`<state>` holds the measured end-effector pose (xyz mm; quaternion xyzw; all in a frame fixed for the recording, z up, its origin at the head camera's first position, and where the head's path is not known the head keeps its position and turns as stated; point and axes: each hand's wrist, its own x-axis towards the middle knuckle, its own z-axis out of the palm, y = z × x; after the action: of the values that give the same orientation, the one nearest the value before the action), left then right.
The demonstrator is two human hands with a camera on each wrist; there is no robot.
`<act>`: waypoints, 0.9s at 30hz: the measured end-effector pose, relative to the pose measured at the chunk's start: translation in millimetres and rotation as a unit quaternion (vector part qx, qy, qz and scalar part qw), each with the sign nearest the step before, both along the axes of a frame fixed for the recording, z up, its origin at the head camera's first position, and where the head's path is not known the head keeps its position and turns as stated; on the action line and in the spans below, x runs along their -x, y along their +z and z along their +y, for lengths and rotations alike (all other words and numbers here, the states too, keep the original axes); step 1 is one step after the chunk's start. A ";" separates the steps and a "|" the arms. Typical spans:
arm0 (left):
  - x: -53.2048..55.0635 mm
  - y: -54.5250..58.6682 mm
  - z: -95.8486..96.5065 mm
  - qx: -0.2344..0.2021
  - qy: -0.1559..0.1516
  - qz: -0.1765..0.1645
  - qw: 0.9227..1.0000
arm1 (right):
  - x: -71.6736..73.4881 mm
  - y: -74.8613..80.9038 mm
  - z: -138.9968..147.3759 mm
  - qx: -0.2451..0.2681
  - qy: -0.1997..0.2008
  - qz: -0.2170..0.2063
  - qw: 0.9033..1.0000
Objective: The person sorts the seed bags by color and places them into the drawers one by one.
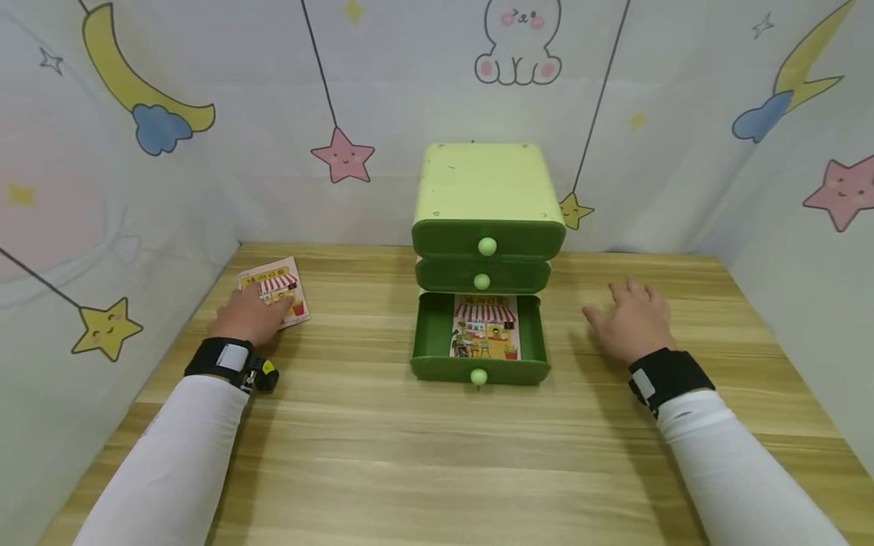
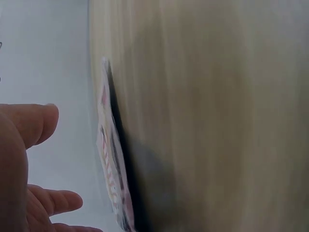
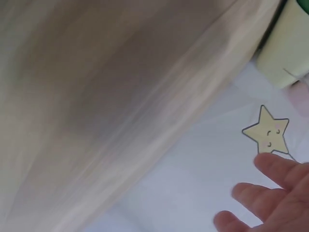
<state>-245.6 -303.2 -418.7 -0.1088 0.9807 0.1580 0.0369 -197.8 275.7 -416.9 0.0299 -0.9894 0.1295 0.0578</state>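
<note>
My left hand [image 1: 251,315] hovers over a colourful booklet [image 1: 296,292] with a striped-awning shop picture, at the table's far left. In the left wrist view its fingers are apart from the booklet [image 2: 112,159] and hold nothing. My right hand [image 1: 631,322] is over the table to the right of a green drawer cabinet [image 1: 486,182], fingers spread, holding nothing. The cabinet's bottom drawer [image 1: 480,369] is pulled out. A similar booklet [image 1: 486,327] lies in it, picture side up. The two upper drawers [image 1: 447,240] are closed.
The wooden table [image 1: 423,462] meets a pale cloth wall [image 1: 273,189] at the back, printed with stars, moons and a bear. Walls of the same kind stand at both sides. Round light-green knobs [image 1: 479,377] stick out from the drawers.
</note>
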 end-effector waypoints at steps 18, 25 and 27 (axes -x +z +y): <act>11.4 -7.0 -21.9 -0.026 -0.032 -0.045 0.998 | 1.4 1.0 14.1 0.016 -0.019 -0.003 1.000; 15.2 -9.1 -24.4 0.016 -0.041 -0.051 0.998 | -0.9 3.9 12.5 0.023 -0.021 -0.010 0.999; 15.5 -8.6 -24.8 0.032 -0.052 -0.053 0.997 | -1.5 4.7 12.0 0.023 -0.021 -0.010 0.999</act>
<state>-261.1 -328.0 -427.3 -0.0670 0.9863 0.1182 0.0935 -196.3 287.7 -412.3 0.0068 -0.9871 0.1516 0.0515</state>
